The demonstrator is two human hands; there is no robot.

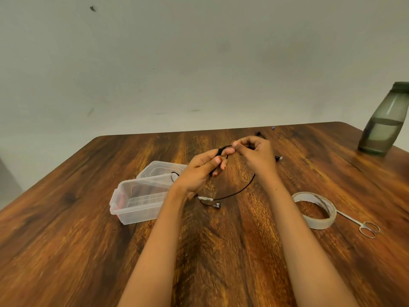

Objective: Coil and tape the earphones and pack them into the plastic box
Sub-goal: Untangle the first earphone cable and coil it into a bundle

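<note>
Black earphones (240, 189) hang between both hands above the wooden table (221, 251). My left hand (202, 171) has the cord wound around its fingers. My right hand (254, 155) pinches the cord just right of the left fingertips. A loose loop droops down to the table, where a white strip of tape (205, 198) wraps the cord beside the metal plug (217, 204). An earbud (278, 157) pokes out right of my right hand. The clear plastic box (141, 201) stands open to the left of my left wrist. A roll of tape (315, 210) lies at the right.
The box's clear lid (160, 169) lies behind the box, with a bit of black cord over it. Small scissors (363, 224) rest right of the tape roll. A dark green bottle (386, 120) stands at the far right corner. A wall rises behind the table's far edge.
</note>
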